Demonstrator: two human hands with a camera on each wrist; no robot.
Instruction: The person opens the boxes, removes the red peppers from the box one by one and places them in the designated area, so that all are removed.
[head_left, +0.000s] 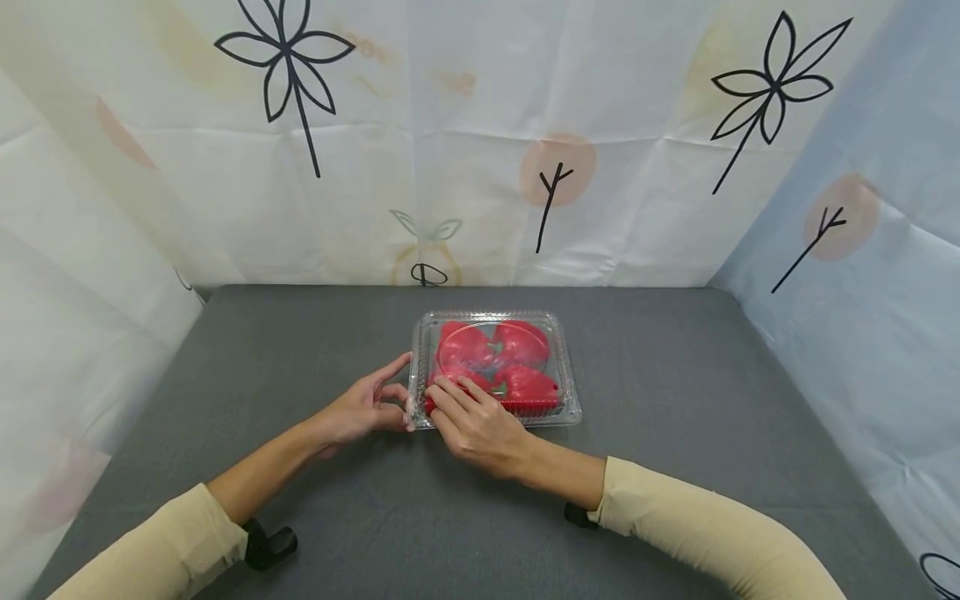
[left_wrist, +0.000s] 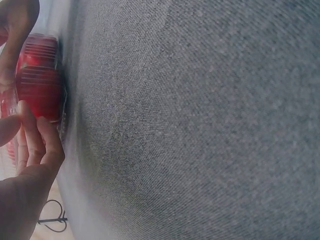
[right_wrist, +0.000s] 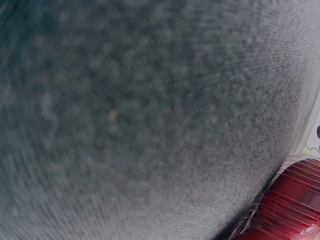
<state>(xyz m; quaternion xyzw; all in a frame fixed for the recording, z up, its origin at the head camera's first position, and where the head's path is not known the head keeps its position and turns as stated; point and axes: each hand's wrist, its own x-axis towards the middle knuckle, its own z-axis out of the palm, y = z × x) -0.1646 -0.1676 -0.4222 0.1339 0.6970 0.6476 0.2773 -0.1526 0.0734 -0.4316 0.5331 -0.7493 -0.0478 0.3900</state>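
Observation:
A clear plastic clamshell box (head_left: 572,392) sits on the grey cloth with its lid over several red bell peppers (head_left: 525,385), their green stems toward the middle. At its left side my left hand (head_left: 367,406) holds the rim, the index finger reaching back along the edge and the thumb near the front corner. My right hand (head_left: 480,429) lies over the front left part of the box, bent fingers touching the lid; its thumb's grip is hidden from above. In the left wrist view both hands meet the box (left_wrist: 42,92) close together.
A grey cloth-covered table (head_left: 660,375) surrounds the box. Behind it hangs a pale curtain (head_left: 480,192) with plant drawings, and similar fabric closes both sides. A black strap (head_left: 266,546) shows at the left sleeve.

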